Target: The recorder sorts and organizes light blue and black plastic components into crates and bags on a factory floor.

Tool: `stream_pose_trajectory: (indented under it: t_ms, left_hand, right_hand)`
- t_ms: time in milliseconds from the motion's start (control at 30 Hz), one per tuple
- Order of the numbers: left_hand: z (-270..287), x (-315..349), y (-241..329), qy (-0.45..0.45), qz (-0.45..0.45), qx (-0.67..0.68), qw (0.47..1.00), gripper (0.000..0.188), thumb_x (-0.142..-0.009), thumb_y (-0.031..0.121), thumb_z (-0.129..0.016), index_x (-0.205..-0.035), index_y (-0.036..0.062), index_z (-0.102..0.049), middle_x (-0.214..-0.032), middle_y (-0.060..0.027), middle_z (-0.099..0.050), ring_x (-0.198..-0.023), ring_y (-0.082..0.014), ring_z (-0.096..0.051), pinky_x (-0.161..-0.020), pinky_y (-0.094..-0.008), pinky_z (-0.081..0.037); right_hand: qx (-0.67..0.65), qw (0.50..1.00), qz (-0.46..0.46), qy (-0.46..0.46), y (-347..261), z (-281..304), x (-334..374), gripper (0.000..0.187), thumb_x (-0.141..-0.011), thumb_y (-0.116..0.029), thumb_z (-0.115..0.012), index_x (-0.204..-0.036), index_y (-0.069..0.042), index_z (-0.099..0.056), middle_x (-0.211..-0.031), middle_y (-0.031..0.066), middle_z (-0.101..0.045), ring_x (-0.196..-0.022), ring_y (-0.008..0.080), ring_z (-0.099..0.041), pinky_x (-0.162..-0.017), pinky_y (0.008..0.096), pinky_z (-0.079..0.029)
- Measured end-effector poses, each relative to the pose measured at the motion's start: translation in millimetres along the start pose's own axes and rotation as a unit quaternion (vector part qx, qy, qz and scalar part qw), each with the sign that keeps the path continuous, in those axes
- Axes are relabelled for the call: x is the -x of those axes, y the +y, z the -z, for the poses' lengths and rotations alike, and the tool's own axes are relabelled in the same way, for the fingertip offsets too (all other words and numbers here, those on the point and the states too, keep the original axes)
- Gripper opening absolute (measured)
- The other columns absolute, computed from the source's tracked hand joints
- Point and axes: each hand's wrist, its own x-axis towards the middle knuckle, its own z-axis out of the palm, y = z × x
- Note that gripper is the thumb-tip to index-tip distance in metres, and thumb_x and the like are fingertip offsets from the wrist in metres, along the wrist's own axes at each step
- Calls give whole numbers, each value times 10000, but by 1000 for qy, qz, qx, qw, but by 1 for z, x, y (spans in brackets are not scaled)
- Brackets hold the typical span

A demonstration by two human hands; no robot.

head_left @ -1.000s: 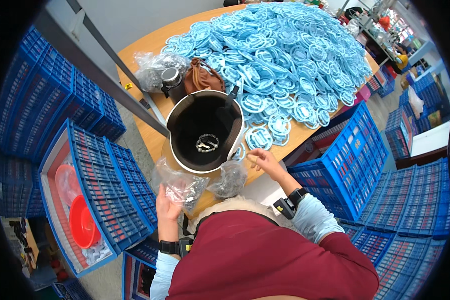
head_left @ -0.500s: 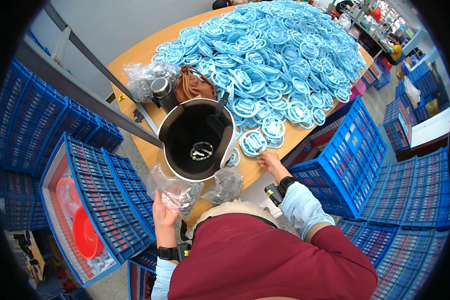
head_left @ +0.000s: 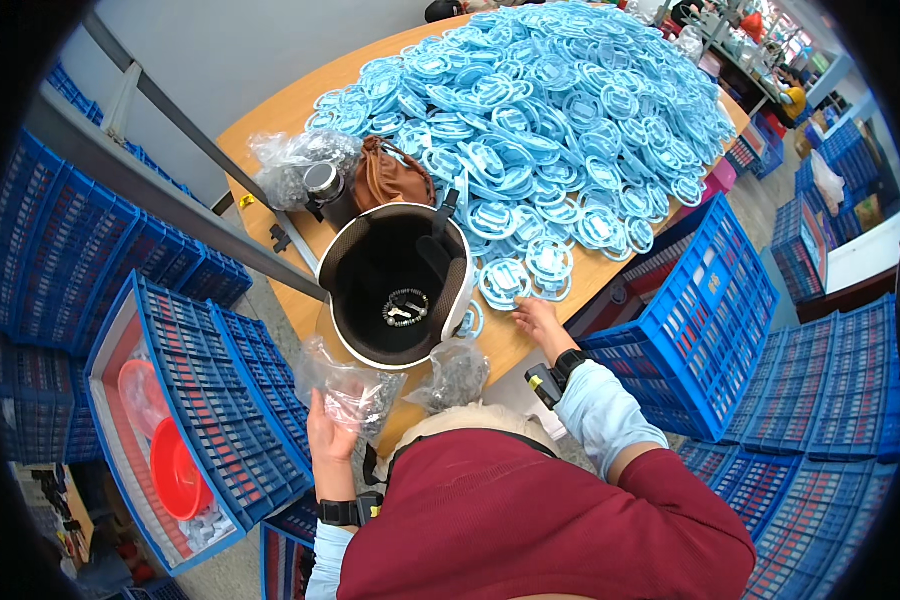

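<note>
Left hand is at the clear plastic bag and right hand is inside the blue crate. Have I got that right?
Not quite. In the head view, the right hand is at the edge of the table, close by a round light-blue piece, not inside the blue crate. The left hand is at the clear plastic bag, as you say.

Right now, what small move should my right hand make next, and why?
Perhaps pinch the nearest light-blue disc: your right hand has its fingers at that disc's near rim, while your left hand is at the clear bag.
</note>
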Motion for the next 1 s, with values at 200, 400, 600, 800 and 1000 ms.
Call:
stream_pose_trajectory:
  t_ms: [200,400,600,800,1000]
  left_hand:
    - [2,-2,-3,-7,0,-8,1000,474,-880,387,-309,-1148,3,-382,-1067,-190,-493,-986,-326,-472,-843,-490,-378]
    - [0,-2,-3,15,0,-12,1000,480,-877,392,-317,-1143,-1,-387,-1081,-188,-487,-1001,-323,-465,-847,-489,-374]
    - [-1,-4,-3,12,-7,-43,999,480,-874,395,-326,-1127,-7,-396,-1078,-186,-489,-1002,-324,-464,-851,-492,-368]
    - [0,-8,-3,7,-4,-40,999,486,-873,399,-326,-1128,-8,-395,-1078,-186,-489,-1003,-326,-462,-854,-498,-360]
    - [-12,-5,-5,21,1,-12,1000,486,-876,398,-313,-1131,-8,-388,-1073,-196,-486,-987,-337,-466,-820,-504,-386]
  right_hand:
    - [69,997,-13,-9,-1,6,-7,155,-740,-88,-565,-870,-47,-493,-664,48,-536,-508,139,-543,-397,229,-435]
    - [102,994,10,29,-1,12,-9,190,-729,-80,-570,-889,-16,-490,-649,72,-536,-450,146,-528,-351,244,-421]
    - [172,983,40,49,-4,10,-9,251,-692,-161,-626,-856,-25,-493,-650,61,-524,-454,134,-515,-359,234,-397]
    - [217,971,69,76,-8,3,-9,272,-659,-131,-639,-822,20,-481,-601,93,-522,-392,174,-498,-323,280,-383]
    - [310,932,136,131,-7,2,-23,170,-667,-122,-606,-607,-2,-501,-525,92,-527,-396,156,-505,-337,270,-396]
